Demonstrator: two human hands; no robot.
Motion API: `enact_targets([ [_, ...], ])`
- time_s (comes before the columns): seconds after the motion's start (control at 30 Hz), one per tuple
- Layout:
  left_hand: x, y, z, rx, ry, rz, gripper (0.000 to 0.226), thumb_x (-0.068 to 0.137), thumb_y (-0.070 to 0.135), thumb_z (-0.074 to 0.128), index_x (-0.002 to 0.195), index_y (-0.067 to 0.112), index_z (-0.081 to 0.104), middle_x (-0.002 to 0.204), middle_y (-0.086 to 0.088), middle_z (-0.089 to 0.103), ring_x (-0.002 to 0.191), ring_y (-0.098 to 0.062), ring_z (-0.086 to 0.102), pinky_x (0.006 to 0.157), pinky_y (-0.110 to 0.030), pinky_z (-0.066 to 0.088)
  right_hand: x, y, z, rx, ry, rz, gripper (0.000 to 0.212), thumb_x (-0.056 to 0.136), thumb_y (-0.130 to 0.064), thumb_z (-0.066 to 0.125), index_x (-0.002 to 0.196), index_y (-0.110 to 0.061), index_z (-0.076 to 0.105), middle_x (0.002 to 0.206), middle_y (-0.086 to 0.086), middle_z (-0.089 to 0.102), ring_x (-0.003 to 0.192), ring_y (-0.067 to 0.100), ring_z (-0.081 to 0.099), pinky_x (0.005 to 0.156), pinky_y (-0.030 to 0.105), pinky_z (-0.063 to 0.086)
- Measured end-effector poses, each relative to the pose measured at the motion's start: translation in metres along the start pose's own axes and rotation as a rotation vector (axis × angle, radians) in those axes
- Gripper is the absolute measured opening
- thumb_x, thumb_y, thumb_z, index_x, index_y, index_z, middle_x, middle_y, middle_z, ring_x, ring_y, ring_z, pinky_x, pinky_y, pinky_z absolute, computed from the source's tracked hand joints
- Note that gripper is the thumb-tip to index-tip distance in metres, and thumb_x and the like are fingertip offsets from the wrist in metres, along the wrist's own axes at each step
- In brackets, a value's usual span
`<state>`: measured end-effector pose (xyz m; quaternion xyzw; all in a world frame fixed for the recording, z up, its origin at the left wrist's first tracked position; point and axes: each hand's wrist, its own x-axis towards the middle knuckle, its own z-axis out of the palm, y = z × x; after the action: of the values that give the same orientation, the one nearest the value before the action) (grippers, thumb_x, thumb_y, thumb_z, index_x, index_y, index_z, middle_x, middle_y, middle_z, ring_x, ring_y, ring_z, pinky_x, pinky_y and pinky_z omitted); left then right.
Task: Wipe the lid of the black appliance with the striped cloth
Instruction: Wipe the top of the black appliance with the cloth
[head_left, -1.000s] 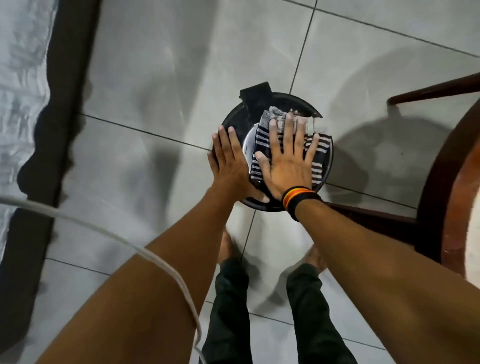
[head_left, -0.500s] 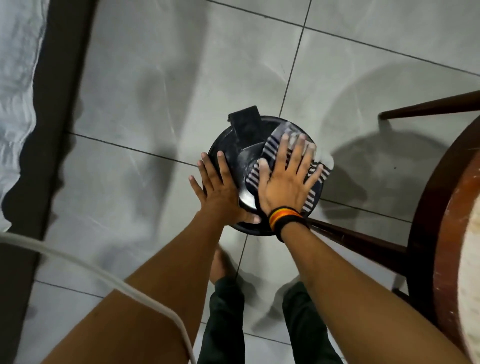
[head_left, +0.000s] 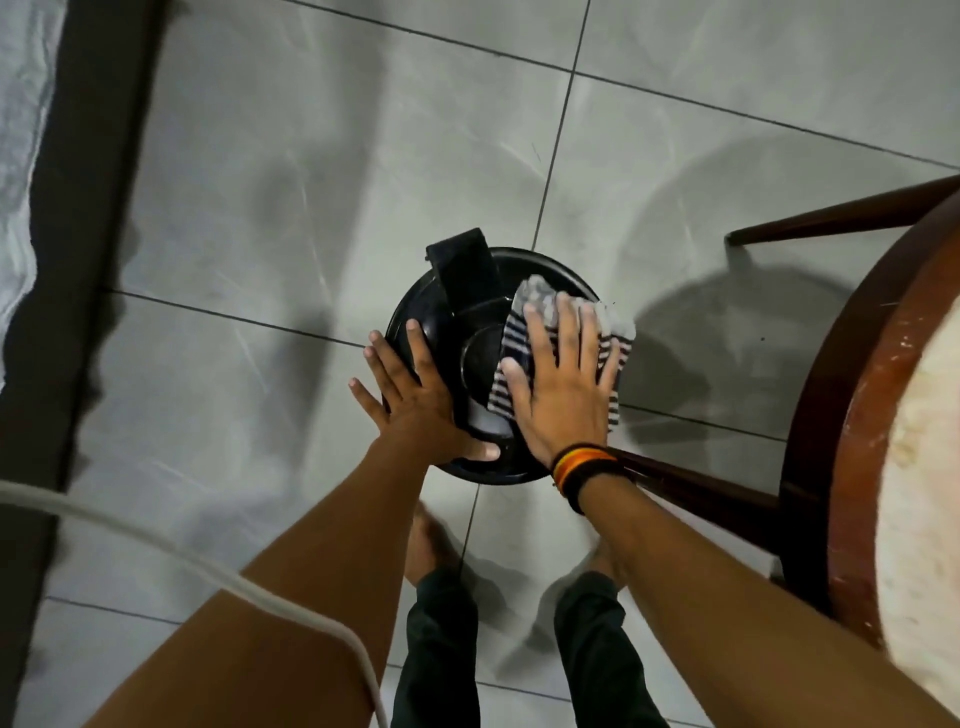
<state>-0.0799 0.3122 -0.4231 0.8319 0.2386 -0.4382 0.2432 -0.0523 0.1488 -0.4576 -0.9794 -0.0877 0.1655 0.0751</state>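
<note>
My right hand (head_left: 563, 387) lies flat and spread on the striped cloth (head_left: 608, 340), palm pressing it down rather than pinching it; the fingers fan toward the far right rim of the lid (head_left: 480, 358). My left hand (head_left: 418, 402) is open too, gripping nothing, its palm braced on the lid's near left edge with the thumb along the near rim. The black appliance (head_left: 467, 467) stands on the tiled floor (head_left: 260, 208), astride a grout line, just beside a leg of the wooden chair (head_left: 810, 410) on my right.

To wipe well, I judge I should keep the palm's weight even, so the cloth travels with the hand instead of bunching, and sweep in arcs that follow the round rim. The left side under my bracing hand looks unwiped, as does the area around the raised black handle (head_left: 465, 270); I would shift the brace to reach them. Pressing too hard sideways could slide the appliance on the smooth tile.
</note>
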Motion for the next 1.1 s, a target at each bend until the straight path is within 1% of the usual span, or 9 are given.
enact_targets([
  [0.1, 0.004, -0.002, 0.002, -0.001, -0.001, -0.016, 0.177, 0.052, 0.065, 0.094, 0.15, 0.021, -0.047, 0.153, -0.024, -0.055, 0.146, -0.043, -0.047, 0.121, -0.069, -0.017, 0.05, -0.031, -0.01, 0.104, -0.061, 0.087, 0.064, 0.103, -0.057, 0.028, 0.162, -0.033, 0.018, 0.173, 0.002, 0.012, 0.16, 0.031, 0.004, 0.123, 0.068, -0.002],
  [0.17, 0.005, 0.0, 0.003, 0.002, 0.004, -0.04, 0.179, 0.048, 0.065, 0.095, 0.15, 0.022, -0.047, 0.153, -0.024, -0.055, 0.146, -0.042, -0.047, 0.121, -0.068, -0.019, 0.096, -0.045, -0.022, 0.155, -0.157, 0.045, 0.061, 0.104, -0.056, 0.026, 0.16, -0.031, 0.025, 0.172, 0.0, 0.015, 0.16, 0.029, 0.003, 0.121, 0.069, -0.005],
  [0.27, 0.004, 0.002, 0.002, -0.001, -0.002, -0.068, 0.18, 0.048, 0.066, 0.095, 0.149, 0.023, -0.048, 0.152, -0.024, -0.055, 0.146, -0.041, -0.048, 0.122, -0.067, -0.019, 0.127, -0.041, -0.032, 0.149, -0.277, -0.051, 0.059, 0.106, -0.053, 0.027, 0.159, -0.028, 0.027, 0.172, -0.002, 0.016, 0.16, 0.027, 0.002, 0.123, 0.068, 0.002],
  [0.4, 0.0, 0.001, 0.004, -0.013, 0.006, -0.043, 0.179, 0.049, 0.067, 0.094, 0.15, 0.02, -0.046, 0.152, -0.026, -0.054, 0.146, -0.043, -0.047, 0.122, -0.068, -0.018, 0.07, -0.02, -0.031, 0.084, -0.182, -0.126, 0.061, 0.107, -0.052, 0.025, 0.163, -0.033, 0.012, 0.174, -0.001, 0.0, 0.16, 0.027, -0.006, 0.126, 0.064, -0.001],
  [0.53, 0.001, 0.001, 0.005, -0.015, 0.047, -0.029, 0.178, 0.048, 0.067, 0.093, 0.154, 0.019, -0.042, 0.155, -0.027, -0.05, 0.149, -0.044, -0.043, 0.122, -0.068, -0.017, 0.019, -0.011, -0.023, -0.039, -0.162, -0.252, 0.064, 0.106, -0.048, 0.028, 0.163, -0.036, 0.002, 0.173, 0.003, -0.009, 0.16, 0.031, -0.01, 0.123, 0.07, 0.001],
  [0.73, 0.01, -0.002, 0.01, 0.027, 0.06, -0.057, 0.182, 0.043, 0.071, 0.093, 0.146, 0.024, -0.049, 0.151, -0.025, -0.054, 0.148, -0.042, -0.044, 0.122, -0.066, -0.02, 0.101, -0.069, -0.018, 0.149, -0.17, -0.024, 0.058, 0.108, -0.046, 0.025, 0.163, -0.036, 0.008, 0.174, -0.001, -0.001, 0.16, 0.028, -0.008, 0.122, 0.069, -0.006],
  [0.87, 0.007, 0.0, 0.006, 0.038, 0.021, -0.084, 0.181, 0.045, 0.07, 0.092, 0.146, 0.022, -0.05, 0.15, -0.024, -0.057, 0.146, -0.041, -0.048, 0.122, -0.065, -0.021, 0.101, -0.086, -0.018, -0.071, -0.182, -0.38, 0.053, 0.109, -0.041, 0.025, 0.161, -0.034, 0.02, 0.174, -0.003, 0.003, 0.16, 0.027, -0.006, 0.123, 0.07, -0.002],
  [0.97, 0.002, 0.002, 0.002, 0.012, -0.001, -0.051, 0.176, 0.052, 0.066, 0.092, 0.149, 0.02, -0.047, 0.151, -0.025, -0.056, 0.145, -0.042, -0.049, 0.12, -0.066, -0.022, 0.062, -0.051, -0.02, -0.113, -0.16, -0.519, 0.055, 0.109, -0.044, 0.024, 0.162, -0.035, 0.015, 0.174, -0.003, 0.002, 0.161, 0.025, -0.004, 0.125, 0.065, 0.0],
  [1.1, -0.005, 0.003, -0.002, -0.015, 0.001, -0.025, 0.171, 0.058, 0.061, 0.093, 0.152, 0.017, -0.044, 0.152, -0.027, -0.054, 0.145, -0.044, -0.047, 0.121, -0.066, -0.021, 0.038, -0.016, -0.02, -0.008, -0.149, -0.191, 0.06, 0.108, -0.047, 0.026, 0.163, -0.036, 0.005, 0.174, -0.003, -0.001, 0.161, 0.025, -0.004, 0.125, 0.065, 0.002],
])
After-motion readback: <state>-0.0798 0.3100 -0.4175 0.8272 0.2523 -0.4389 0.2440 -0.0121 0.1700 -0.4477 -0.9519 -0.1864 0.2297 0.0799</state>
